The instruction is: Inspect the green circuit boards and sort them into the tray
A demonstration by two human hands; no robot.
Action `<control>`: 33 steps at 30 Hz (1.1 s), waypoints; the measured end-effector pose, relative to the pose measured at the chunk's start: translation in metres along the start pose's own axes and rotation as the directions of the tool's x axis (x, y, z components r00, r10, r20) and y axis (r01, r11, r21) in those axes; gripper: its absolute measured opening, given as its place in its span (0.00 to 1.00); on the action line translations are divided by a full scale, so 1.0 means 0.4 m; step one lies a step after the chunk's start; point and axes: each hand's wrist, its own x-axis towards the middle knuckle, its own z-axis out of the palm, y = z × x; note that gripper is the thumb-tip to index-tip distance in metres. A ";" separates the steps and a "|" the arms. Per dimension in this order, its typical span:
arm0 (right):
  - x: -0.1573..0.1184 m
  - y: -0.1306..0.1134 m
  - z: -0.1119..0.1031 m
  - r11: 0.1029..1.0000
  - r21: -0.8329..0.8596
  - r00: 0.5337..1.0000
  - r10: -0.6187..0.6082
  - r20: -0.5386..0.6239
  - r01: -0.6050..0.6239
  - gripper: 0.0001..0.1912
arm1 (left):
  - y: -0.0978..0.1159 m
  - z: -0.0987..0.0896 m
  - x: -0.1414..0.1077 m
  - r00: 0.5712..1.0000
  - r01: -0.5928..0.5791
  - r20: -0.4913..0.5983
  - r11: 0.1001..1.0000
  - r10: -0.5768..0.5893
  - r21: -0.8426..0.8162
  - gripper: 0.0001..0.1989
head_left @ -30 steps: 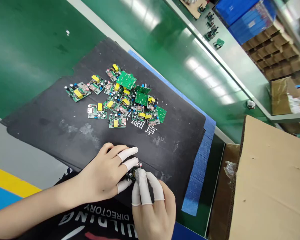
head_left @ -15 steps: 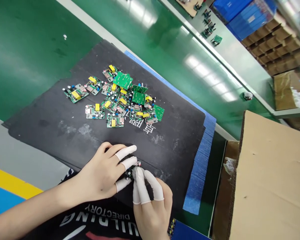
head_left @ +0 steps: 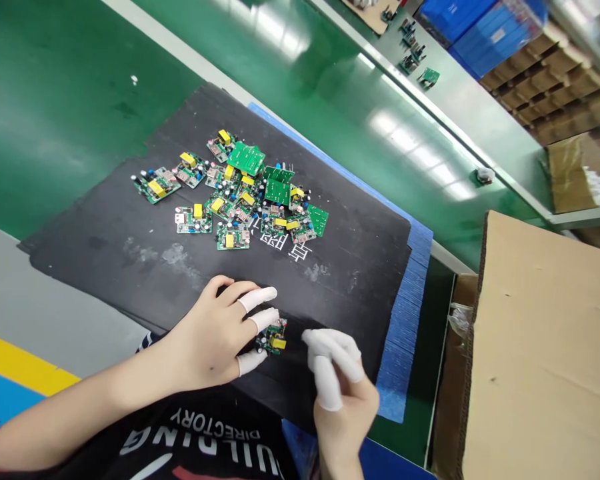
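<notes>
My left hand [head_left: 220, 333], with white finger cots on its fingertips, grips a small circuit board [head_left: 279, 344] by its left side, over the near part of the black mat. A yellow component and a metal connector show on the board's upper face. To the right of it, apart from it, is my right hand [head_left: 341, 383], also in white finger cots. Its fingertips are pinched together, and whatever may be between them is hidden. Farther up the mat lies a pile of similar circuit boards [head_left: 233, 237], some component side up and a few showing plain green undersides [head_left: 247, 160].
The black mat [head_left: 355, 267] has white marks and lies over blue sheeting [head_left: 407, 320]. A large cardboard box [head_left: 545, 353] stands at the right. Beyond a green surface [head_left: 340, 100], a bench holds more boards [head_left: 429, 77], blue bins [head_left: 500, 33] and a partitioned carton [head_left: 545, 80].
My right hand has moved away from the circuit board to the right, uncovering its yellow component. My left hand keeps its grip on the board.
</notes>
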 end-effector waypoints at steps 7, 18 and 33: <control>-0.004 0.002 -0.008 0.974 -0.116 0.981 -0.187 0.056 0.193 0.18 | 0.000 0.002 -0.001 1.000 -0.005 -0.018 1.000 0.005 -0.013 0.15; -0.014 -0.020 0.027 0.759 -0.471 0.893 -0.401 0.205 0.449 0.21 | 0.003 -0.004 0.002 1.000 0.019 -0.020 0.998 -0.020 -0.053 0.14; -0.012 0.014 0.035 0.903 -0.211 0.927 -0.355 0.125 0.374 0.21 | -0.002 -0.007 0.002 1.000 0.007 0.005 0.999 -0.006 -0.041 0.15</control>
